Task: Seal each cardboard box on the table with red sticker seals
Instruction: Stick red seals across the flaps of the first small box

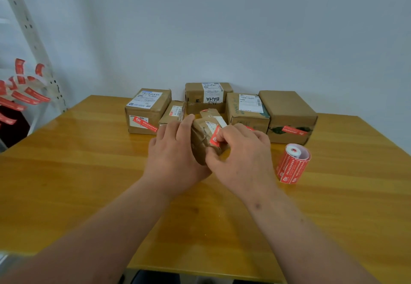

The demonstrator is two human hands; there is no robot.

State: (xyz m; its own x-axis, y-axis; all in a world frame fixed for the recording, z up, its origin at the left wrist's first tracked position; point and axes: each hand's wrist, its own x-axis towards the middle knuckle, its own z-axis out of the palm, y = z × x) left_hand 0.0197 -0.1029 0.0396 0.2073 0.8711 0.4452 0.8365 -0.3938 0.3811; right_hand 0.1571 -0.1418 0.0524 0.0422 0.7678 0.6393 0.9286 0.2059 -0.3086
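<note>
My left hand [175,150] grips small taped box [203,141]; right hand [242,152] pinches red sticker seal [215,137] onto it. Five boxes crowd desk [89,172] far edge; sticker roll [293,163] near right edge.

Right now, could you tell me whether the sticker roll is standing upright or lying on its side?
Lying on its side: the roll rests on the table with its white core's open end facing up and away.

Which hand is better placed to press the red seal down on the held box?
Right. The right hand already pinches the red seal against the small box, while the left hand grips that box steady.
</note>
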